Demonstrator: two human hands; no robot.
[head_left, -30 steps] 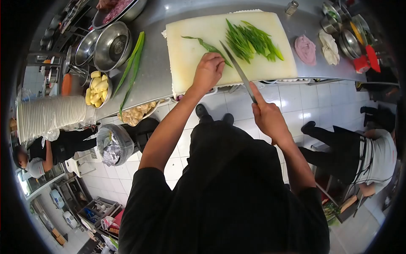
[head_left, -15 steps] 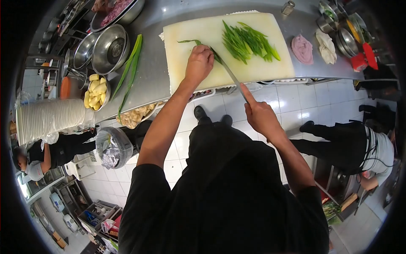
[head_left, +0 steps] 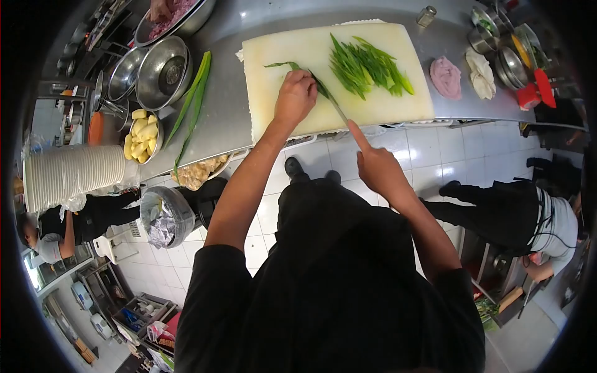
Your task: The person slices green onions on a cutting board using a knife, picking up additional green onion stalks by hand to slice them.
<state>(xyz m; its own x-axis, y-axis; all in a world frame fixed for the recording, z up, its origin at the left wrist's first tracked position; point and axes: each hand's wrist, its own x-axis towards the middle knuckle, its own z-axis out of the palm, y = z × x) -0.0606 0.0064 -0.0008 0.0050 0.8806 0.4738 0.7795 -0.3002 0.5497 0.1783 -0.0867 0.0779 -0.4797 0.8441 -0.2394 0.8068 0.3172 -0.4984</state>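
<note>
On the pale cutting board (head_left: 273, 53), my left hand (head_left: 296, 96) is closed over a green onion stalk (head_left: 286, 64), whose leafy tip sticks out to the left past the fingers. My right hand (head_left: 380, 166) grips a knife (head_left: 336, 107), index finger stretched along the back of its blade. The blade's far end lies right beside my left fingertips, against the stalk. A pile of slanted green onion slices (head_left: 370, 67) rests on the board to the right. Longer whole green onion leaves (head_left: 194, 102) lie on the steel counter to the left.
Metal bowls (head_left: 163, 73), a bowl of peeled yellow pieces (head_left: 143, 137) and stacked white containers (head_left: 74, 174) stand left. A pink cloth (head_left: 446, 78) and white cloth (head_left: 480, 73) lie right. Another person's hand (head_left: 161, 9) is in a bowl of minced meat. People stand on both sides.
My right hand and the knife have shifted slightly up and left, the blade drawing in along the stalk. My left hand still holds the stalk in nearly the same place.
</note>
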